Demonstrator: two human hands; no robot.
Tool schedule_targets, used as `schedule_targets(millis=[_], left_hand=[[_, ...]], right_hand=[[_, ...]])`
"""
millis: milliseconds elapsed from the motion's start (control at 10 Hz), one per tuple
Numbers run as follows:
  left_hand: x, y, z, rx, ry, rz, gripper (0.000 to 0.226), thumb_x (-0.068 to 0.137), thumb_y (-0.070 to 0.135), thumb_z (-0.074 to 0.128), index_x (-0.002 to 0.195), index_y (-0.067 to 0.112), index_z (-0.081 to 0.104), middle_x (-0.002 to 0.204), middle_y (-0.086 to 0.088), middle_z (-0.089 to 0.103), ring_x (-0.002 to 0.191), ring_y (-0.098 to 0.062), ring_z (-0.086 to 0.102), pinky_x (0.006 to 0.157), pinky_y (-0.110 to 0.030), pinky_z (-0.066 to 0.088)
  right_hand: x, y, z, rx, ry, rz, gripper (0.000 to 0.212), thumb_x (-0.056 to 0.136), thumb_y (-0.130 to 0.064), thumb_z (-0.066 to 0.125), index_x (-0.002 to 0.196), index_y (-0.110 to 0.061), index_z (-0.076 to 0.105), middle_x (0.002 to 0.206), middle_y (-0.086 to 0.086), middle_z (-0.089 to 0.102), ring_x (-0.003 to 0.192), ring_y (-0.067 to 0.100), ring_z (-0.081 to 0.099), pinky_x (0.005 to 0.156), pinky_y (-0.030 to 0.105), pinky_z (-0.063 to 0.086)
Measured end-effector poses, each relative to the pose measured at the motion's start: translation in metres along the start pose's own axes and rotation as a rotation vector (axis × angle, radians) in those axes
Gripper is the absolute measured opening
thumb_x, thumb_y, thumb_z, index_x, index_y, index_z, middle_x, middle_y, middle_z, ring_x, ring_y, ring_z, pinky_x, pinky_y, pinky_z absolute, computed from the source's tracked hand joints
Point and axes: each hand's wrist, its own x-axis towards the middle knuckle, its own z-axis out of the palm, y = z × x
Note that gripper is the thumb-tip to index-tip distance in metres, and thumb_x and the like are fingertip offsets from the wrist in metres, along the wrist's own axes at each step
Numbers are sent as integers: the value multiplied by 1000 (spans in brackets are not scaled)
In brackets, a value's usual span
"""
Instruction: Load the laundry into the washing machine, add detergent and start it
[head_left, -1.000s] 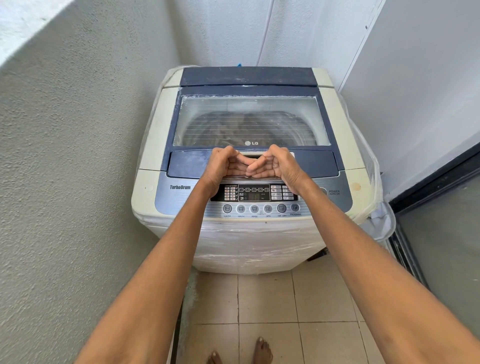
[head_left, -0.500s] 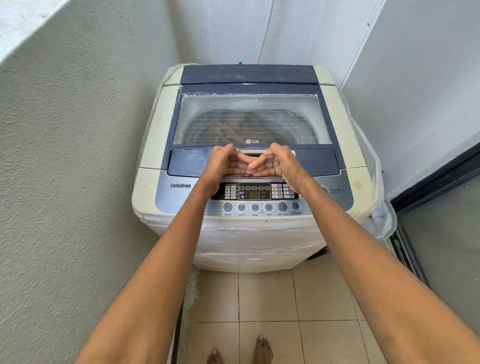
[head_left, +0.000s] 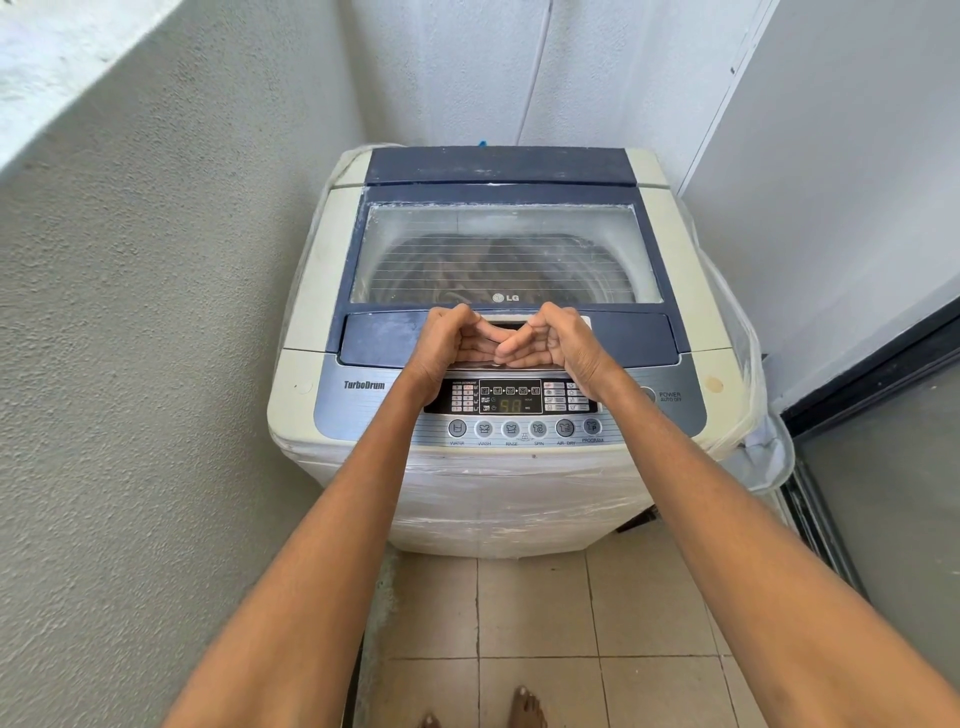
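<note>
Touching fingertip to fingertip, curled empty hands (head_left: 451, 343) (head_left: 561, 340) above washing machine's (head_left: 311, 291) closed lid (head_left: 644, 340).

LG on lid (head_left: 498, 260), TurboDrum, POWER, 58 on control panel (head_left: 363, 410)

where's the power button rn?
Head view: power button sits at the control panel's right end, just right of the right hand, partly hidden by that wrist.

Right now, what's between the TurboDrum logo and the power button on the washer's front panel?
In the head view: the display, a row of round buttons below it, and both wrists crossing above.
</note>
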Motion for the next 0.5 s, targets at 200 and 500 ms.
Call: schedule_targets(millis=[200, 500], left_hand=[[0, 2, 0, 7, 15, -13, 43, 88, 7, 29, 75, -4, 69, 68, -8, 73, 64, -18, 69, 63, -21, 56], [-13, 13, 13, 117, 139, -21, 37, 87, 4, 37, 77, -6, 72, 62, -8, 71, 60, -17, 66, 62, -24, 54]], right_hand=[[1, 0, -1, 0, 1, 8, 47, 91, -11, 27, 82, 12, 68, 86, 25, 70, 82, 31, 70, 77, 31, 58], [-18, -26, 9, -133, 104, 143, 38, 91, -12, 37, 85, 7, 70, 89, 21, 70, 83, 27, 67, 79, 31, 56]])
